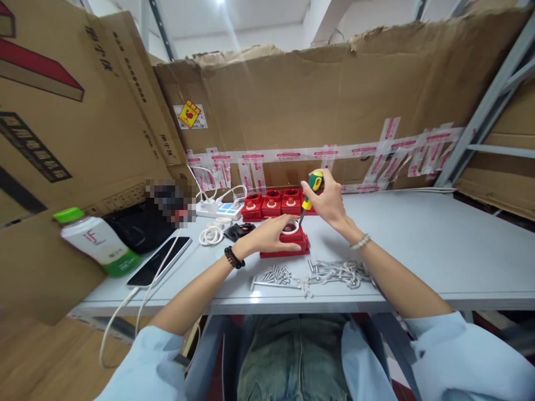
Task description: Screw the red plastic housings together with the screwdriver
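Note:
In my right hand (pixel 328 197) is a screwdriver (pixel 314 184) with a green and yellow handle, its dark shaft angled down to the right side of a red box-shaped part (pixel 288 250). My left hand (pixel 276 234) lies across that part and grips it, thumb along its front face. A white ring (pixel 291 227) shows on top of the part, partly covered by my fingers. The screwdriver's tip is too small to tell whether it sits in a screw. Just behind stand several similar red parts (pixel 272 204) in a row, with round dark openings.
Loose screws (pixel 276 275) and a tangle of small chains (pixel 343 273) lie near the table's front edge. White rings (pixel 211 235), a power strip (pixel 223 209), a phone (pixel 160 262) and a tilted bottle (pixel 98 242) are on the left. A cardboard wall (pixel 292 106) closes off the back.

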Available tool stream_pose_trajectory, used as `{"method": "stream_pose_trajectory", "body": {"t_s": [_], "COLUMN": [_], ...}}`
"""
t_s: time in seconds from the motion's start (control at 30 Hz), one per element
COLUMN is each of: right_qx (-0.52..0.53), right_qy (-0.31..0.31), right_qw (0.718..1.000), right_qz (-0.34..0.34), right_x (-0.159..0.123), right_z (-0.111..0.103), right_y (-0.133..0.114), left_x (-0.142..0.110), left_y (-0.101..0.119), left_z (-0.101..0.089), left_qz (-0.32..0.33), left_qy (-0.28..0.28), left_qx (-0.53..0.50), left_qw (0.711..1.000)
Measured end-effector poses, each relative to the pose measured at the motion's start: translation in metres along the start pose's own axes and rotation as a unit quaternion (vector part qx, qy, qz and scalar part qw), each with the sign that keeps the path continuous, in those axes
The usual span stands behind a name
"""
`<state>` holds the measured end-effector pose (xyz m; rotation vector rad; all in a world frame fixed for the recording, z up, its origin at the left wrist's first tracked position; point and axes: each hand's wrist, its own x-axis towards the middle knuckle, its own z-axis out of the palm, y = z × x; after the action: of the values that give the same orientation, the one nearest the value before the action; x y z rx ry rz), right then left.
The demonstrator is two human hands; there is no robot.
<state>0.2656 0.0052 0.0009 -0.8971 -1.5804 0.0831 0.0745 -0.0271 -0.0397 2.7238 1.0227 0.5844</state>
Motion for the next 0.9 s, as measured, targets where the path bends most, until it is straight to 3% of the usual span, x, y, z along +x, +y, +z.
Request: {"method": "stream_pose_trajectory", "body": {"t_s": [0.37,0.7,0.8,0.9], "right_qx": [-0.061,-0.215,-0.188,-0.060], "right_qy": [0.018,-0.040,-0.080,-0.183], "right_qw": [0.998,0.976,0.979,0.981], "right_qz": [-0.004,-0.008,-0.009,-0.040], "right_x": [0.000,0.005,0.009,0.017], "right_z": [0.007,0.013,0.007,-0.004], "right_y": [-0.004,-0.008,-0.012,-0.014], "left_x": [0.001,0.002,0.002,0.000], "left_y": [-0.001,0.001,0.002,0.001], "left_z": [0.001,0.002,0.001,0.000], "left_qz": [-0.009,-0.015,-0.018,-0.028], "left_qy": [0.008,0.011,0.011,0.005], "left_qx": [-0.043,-0.031,-0.033,-0.036], "left_qw": [0.999,0.999,0.999,0.999]}}
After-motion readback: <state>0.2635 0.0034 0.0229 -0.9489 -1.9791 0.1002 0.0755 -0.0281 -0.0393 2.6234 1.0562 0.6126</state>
